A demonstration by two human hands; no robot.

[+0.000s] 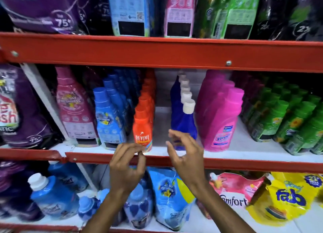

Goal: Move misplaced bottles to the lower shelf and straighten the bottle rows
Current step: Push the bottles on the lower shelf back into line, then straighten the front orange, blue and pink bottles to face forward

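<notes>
A row of orange Revive bottles (142, 128) runs back on the middle shelf (157, 158). To its right, past a bare gap, stands a row of dark blue bottles with white caps (185, 122). My left hand (127, 164) hovers at the shelf's red front edge just below the front orange bottle, fingers loosely curled, holding nothing. In front of the front blue bottle's base, my right hand (183, 152) is raised with fingers spread and empty. On the lower shelf, a light blue bottle (138, 203) sits behind my left wrist.
Light blue bottles (108, 117) and a pink pouch (75, 110) stand left of the orange row. Pink bottles (222, 117) and green bottles (286, 121) fill the right. The lower shelf holds blue Surf bottles (52, 196), a blue pouch (171, 197) and a yellow Fab pouch (286, 197).
</notes>
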